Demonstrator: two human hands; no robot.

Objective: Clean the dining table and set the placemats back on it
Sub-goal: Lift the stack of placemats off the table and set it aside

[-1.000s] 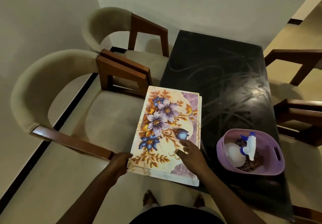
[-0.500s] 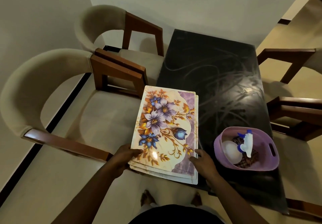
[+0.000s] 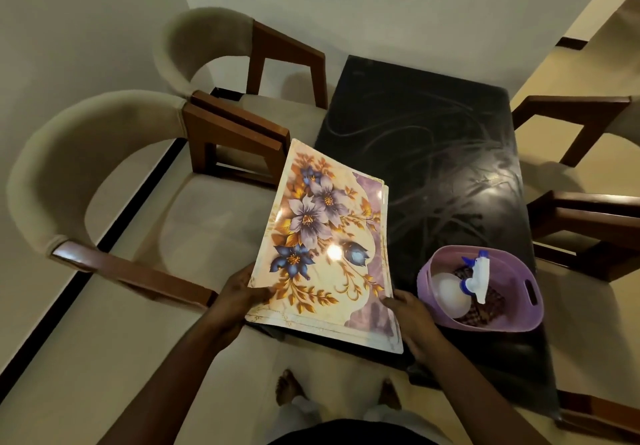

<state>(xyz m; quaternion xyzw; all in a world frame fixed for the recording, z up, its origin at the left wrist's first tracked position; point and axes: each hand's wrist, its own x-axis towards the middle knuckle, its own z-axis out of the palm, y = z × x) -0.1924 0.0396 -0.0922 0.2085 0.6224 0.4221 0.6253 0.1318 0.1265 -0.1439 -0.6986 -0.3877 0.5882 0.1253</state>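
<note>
A stack of floral placemats (image 3: pixel 322 247), cream with purple and blue flowers, is lifted over the near left corner of the black glossy dining table (image 3: pixel 446 167). The stack tilts, its left side raised. My left hand (image 3: pixel 239 299) grips the stack's near left edge, thumb on top. My right hand (image 3: pixel 412 316) holds the near right edge, fingers curled under it. Wipe streaks show across the table top.
A purple plastic basket (image 3: pixel 530 292) on the table's near right holds a white spray bottle (image 3: pixel 479 276), a pale round object and a dark cloth. Beige cushioned chairs with wooden arms stand left (image 3: pixel 138 202) and right (image 3: pixel 595 216). My bare feet are below.
My right hand slid from the top of the stack to its right edge. Both hands then lifted the placemats off the table, tilting the left side up.
</note>
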